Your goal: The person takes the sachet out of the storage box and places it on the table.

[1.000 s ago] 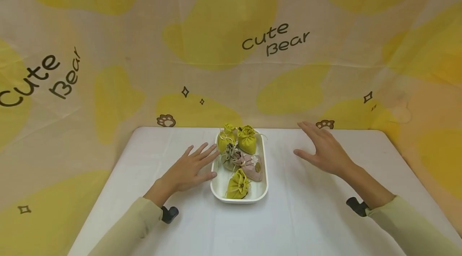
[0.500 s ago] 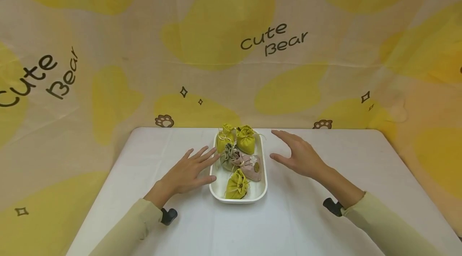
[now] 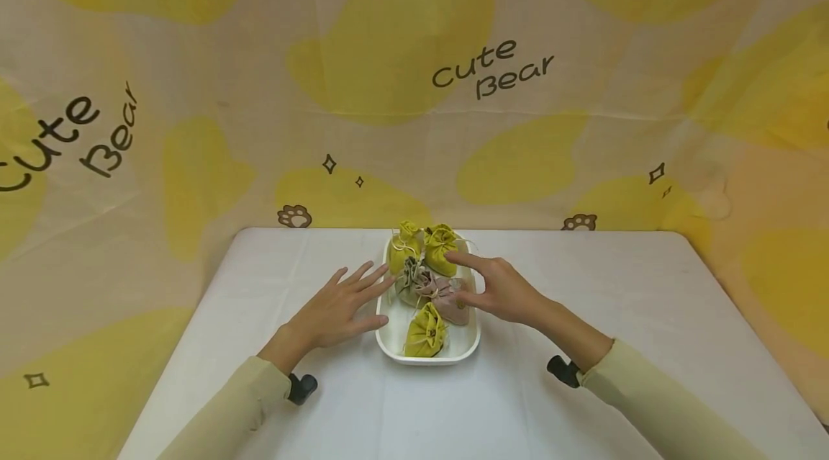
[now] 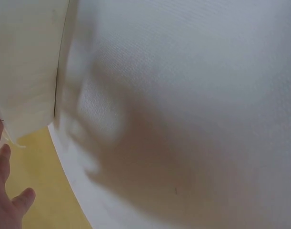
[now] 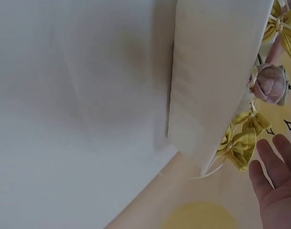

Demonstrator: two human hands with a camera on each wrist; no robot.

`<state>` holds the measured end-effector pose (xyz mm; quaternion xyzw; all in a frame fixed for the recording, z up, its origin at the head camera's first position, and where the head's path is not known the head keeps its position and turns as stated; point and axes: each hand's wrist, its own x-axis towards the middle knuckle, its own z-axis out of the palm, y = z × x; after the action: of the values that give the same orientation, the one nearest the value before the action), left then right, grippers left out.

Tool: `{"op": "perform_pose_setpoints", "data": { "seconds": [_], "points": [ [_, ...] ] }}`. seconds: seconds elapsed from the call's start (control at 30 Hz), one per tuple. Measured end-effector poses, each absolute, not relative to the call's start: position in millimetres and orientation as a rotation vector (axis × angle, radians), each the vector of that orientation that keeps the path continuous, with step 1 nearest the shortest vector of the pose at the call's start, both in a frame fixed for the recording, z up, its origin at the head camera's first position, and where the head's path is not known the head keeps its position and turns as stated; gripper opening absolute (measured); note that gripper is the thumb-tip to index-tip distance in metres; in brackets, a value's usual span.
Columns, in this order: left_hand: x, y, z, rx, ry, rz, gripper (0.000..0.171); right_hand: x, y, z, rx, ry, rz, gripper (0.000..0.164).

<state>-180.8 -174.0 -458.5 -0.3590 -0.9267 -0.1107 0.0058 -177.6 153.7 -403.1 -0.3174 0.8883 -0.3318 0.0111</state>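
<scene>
A white tray (image 3: 396, 349) holds several small drawstring pouches. Two yellow-green pouches stand at its far end, the far-left pouch (image 3: 403, 258) and the far-right pouch (image 3: 437, 242). In the middle lie a grey-green pouch (image 3: 408, 291) and a pink pouch (image 3: 448, 309); a third yellow-green pouch (image 3: 424, 334) sits at the near end. My left hand (image 3: 333, 310) is at the tray's left rim, fingers spread, holding nothing. Over the right rim reaches my right hand (image 3: 508, 292), thumb and fingers apart above the pink and far-right pouches; whether it touches them I cannot tell.
The tray stands on a white-covered table (image 3: 291, 409). A patterned cloth backdrop (image 3: 388, 50) rises right behind the table's far edge. In the right wrist view the tray's side wall (image 5: 212, 71) shows, with pouch tops above its rim.
My right hand has moved left from beside the tray to over its right part. The left hand has stayed at the left rim. The pouches and tray have not moved.
</scene>
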Motion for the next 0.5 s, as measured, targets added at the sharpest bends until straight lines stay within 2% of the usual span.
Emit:
{"op": "perform_pose_setpoints", "data": {
  "seconds": [0.5],
  "points": [
    [-180.5, -173.8, -457.7, -1.119, -2.929, -0.371, 0.072, -186.3, 125.7, -416.7, -1.023, 2.554, -1.092, 0.053]
  ]
}}
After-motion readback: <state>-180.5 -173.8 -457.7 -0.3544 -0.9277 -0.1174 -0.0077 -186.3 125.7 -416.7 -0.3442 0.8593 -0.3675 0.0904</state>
